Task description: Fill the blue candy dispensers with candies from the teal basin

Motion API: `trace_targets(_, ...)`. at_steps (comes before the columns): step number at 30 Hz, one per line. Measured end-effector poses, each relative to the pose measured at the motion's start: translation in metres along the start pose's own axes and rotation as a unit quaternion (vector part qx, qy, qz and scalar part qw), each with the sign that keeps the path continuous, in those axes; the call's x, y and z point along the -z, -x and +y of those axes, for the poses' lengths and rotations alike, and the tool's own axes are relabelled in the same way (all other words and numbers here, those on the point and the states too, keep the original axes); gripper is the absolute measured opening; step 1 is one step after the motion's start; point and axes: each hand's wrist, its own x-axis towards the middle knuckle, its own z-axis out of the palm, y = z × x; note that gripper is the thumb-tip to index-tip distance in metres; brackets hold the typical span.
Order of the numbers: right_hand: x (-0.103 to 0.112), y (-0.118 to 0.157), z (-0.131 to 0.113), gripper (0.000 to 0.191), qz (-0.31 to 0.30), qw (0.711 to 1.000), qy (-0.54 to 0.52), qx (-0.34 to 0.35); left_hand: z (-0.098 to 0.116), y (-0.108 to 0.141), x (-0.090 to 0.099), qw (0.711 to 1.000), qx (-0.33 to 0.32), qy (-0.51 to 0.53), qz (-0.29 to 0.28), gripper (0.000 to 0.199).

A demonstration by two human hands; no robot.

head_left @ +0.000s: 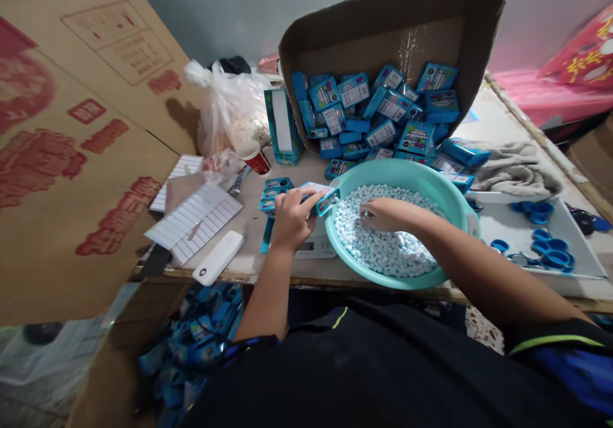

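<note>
My left hand (293, 218) grips a small blue candy box (327, 201), held tilted at the left rim of a turquoise basin (402, 281). White and pale blue candies (364, 243) fill the basin. Among them rests my right hand (385, 214), its fingers curled and closed on some candies; the fingertips are partly hidden. Under my left hand lies a white digital scale (316, 249), mostly covered. Just left of that hand, several blue candy boxes (275, 191) stand together.
Behind the basin a tipped cardboard box (412, 45) holds many blue candy boxes. At right, a white tray (582, 255) carries blue scoops (558, 259) beside a grey cloth (514, 169). A paper cup (255, 158), label sheets (205, 220) and a white oblong device (219, 257) lie left. A large carton (62, 160) borders the table.
</note>
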Motion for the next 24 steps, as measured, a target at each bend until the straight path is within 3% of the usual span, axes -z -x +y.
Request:
trace_targets(3, -0.001, 0.000, 0.001, 0.032, -0.001, 1.000, -0.002, 0.006, -0.004, 0.010, -0.005, 0.993, 0.058, 0.088, 0.056, 0.046)
trace_targets(6, 0.000, 0.002, -0.004, 0.033, -0.003, 1.000, 0.001, 0.002, -0.015, 0.020, -0.010, 0.967, 0.136, 0.201, 0.078, 0.047)
trace_targets(10, 0.000, 0.005, -0.008, 0.032, -0.006, 1.000, 0.013, 0.008, -0.032, 0.034, -0.015, 0.929, 0.254, 0.267, 0.036, 0.066)
trace_targets(13, -0.004, 0.004, -0.006, 0.032, -0.013, 1.000, 0.020, 0.014, -0.039, 0.043, -0.014, 0.926, 0.288, 0.243, -0.004, 0.084)
trace_targets(15, -0.007, 0.002, -0.002, 0.034, -0.019, 0.999, 0.023, 0.021, -0.039, 0.046, -0.012, 0.936, 0.275, 0.219, -0.024, 0.086)
trace_targets(18, -0.011, 0.001, 0.001, 0.033, -0.021, 0.999, 0.022, 0.034, -0.033, 0.047, -0.011, 0.966, 0.203, 0.157, -0.016, 0.080)
trace_targets(21, -0.012, 0.001, 0.002, 0.035, -0.023, 0.999, 0.016, 0.027, -0.026, 0.044, -0.006, 0.984, 0.130, 0.106, 0.053, 0.067)
trace_targets(24, -0.012, 0.002, 0.002, 0.035, -0.025, 0.999, 0.019, 0.029, -0.029, 0.039, 0.004, 0.984, 0.097, 0.056, 0.137, 0.044)
